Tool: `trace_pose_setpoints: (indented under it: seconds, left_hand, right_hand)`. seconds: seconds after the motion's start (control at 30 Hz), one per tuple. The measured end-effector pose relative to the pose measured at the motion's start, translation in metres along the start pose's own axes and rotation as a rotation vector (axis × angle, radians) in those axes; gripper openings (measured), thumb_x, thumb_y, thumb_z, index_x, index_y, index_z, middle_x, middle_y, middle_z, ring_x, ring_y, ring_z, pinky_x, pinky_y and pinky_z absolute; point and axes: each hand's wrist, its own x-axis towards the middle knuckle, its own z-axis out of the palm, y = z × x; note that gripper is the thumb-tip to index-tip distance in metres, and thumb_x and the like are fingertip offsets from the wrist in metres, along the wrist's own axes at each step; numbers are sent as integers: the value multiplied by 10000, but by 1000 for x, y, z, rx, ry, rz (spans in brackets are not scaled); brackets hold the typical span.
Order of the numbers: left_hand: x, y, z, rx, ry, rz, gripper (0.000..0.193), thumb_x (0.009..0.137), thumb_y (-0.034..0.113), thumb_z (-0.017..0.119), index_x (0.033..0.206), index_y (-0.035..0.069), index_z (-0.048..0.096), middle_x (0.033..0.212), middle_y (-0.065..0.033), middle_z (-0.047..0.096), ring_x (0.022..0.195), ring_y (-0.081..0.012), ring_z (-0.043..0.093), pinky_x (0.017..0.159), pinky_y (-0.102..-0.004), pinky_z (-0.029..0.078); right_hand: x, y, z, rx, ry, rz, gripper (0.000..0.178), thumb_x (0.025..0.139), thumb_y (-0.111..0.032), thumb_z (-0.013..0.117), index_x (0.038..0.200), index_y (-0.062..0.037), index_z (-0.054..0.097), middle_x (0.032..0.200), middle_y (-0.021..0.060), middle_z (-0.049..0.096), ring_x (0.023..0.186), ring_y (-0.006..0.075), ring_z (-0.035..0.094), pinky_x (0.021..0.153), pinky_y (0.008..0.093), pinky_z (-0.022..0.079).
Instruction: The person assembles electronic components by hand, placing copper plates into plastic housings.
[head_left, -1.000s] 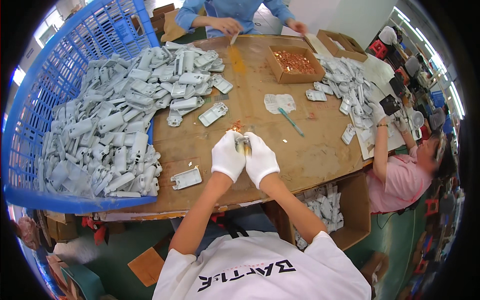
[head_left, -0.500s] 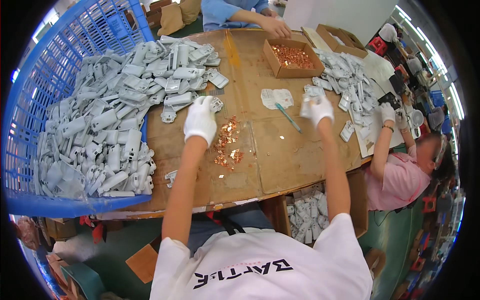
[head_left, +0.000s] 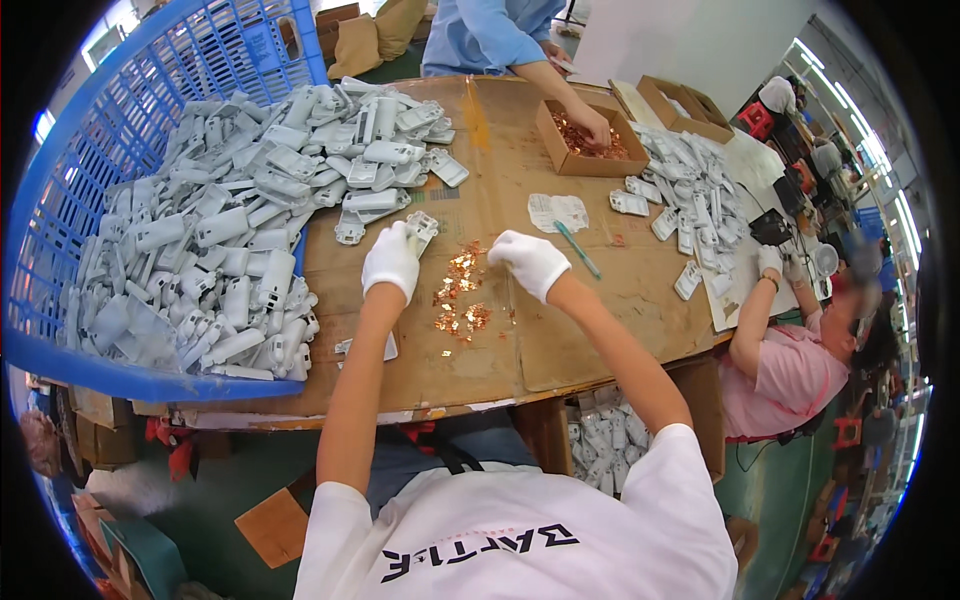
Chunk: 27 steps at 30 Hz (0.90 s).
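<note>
My left hand (head_left: 391,262), in a white glove, is closed around a light grey plastic housing (head_left: 423,228), held at the right edge of a big heap of similar housings (head_left: 250,190). In front of it a loose pile of small shiny copper-coloured metal pieces (head_left: 461,275) lies on the cardboard-covered table (head_left: 590,330). My right hand (head_left: 532,263), also white-gloved, hovers just right of that pile. Its fingertips are pinched together; whatever may be between them is too small to make out. Another housing (head_left: 628,203) lies farther right, beyond the pen.
A blue plastic basket (head_left: 150,375) holds the heap on the left. A paper slip (head_left: 557,212) and teal pen (head_left: 578,250) lie mid-table. Across it, a co-worker's hand (head_left: 590,128) reaches into a cardboard box (head_left: 600,165) of copper pieces. More housings (head_left: 700,190) lie at right.
My right hand has let go of a housing on the right and moved left to the copper pieces. My left hand still holds its housing. The co-worker's hand has lowered into the box.
</note>
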Motion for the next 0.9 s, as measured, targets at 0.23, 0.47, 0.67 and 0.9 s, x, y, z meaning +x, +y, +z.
trace_pose_setpoints:
  seconds: [0.23,0.47,0.67,0.9]
  left_hand:
    - [-79,-26,-29,-1191,-81,-172,727,897,-26,505,1506,197,175,1071,-168,605,712,-213,637,615,-352,574]
    - [-183,-40,-14,-1323,-260,-96,524,852,67,572,1359,33,446,1162,-80,582,1000,-151,565,838,-296,510]
    - [-258,-53,-26,-1454,-429,-304,237,985,278,502,1027,52,562,757,-64,581,588,-164,626,506,-311,557]
    - [-285,-59,-4,-1710,-240,-279,353,919,61,528,1270,65,492,1034,-92,627,865,-203,653,708,-348,583]
  right_hand:
    - [19,-5,16,-221,-202,-510,218,797,-69,579,992,-143,643,1006,36,595,952,252,593,803,360,520]
    - [15,14,13,-297,-192,-343,230,777,-54,599,977,-140,673,906,106,619,871,313,616,747,408,514]
    - [27,-4,20,-469,-249,-228,146,826,-115,587,919,-101,699,922,148,663,867,360,638,778,442,515]
    - [18,-1,25,-392,-125,-120,148,795,-125,658,920,-67,709,918,155,671,878,355,636,791,414,506]
